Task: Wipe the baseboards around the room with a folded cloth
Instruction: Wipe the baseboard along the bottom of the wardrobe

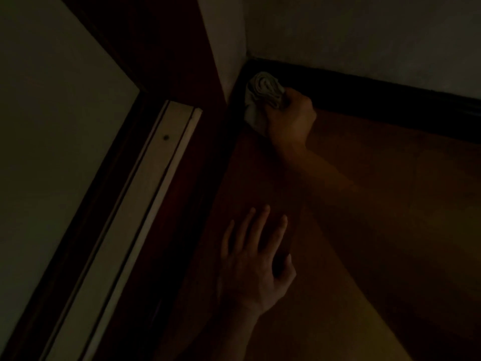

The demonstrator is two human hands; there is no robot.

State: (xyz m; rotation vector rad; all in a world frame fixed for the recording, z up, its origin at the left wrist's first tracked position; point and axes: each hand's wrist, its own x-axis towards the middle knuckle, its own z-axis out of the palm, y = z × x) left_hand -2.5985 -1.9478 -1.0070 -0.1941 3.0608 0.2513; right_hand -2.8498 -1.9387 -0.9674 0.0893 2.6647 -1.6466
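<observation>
The fingers of the right hand are curling tight around a bunched-up pale cloth. The cloth is sticking out past the fingertips, up and to the left of them, and a loose bit is hanging down by the thumb side. The cloth is pressing into the corner where the dark baseboard is meeting the side wall. The baseboard is running away to the right, just behind the knuckles. Above it the pale wall is going up.

The fingers of the left hand are spreading wide and lying flat. They are holding nothing. They are pointing up toward the cloth, but they are well apart from it. Under these fingers the brown floor is lying, and the palm is resting on it.

To the left of both hands a dark door frame is standing. Beside it a pale strip is running down toward the bottom corner. The room is very dim, so small things are hard to see.
</observation>
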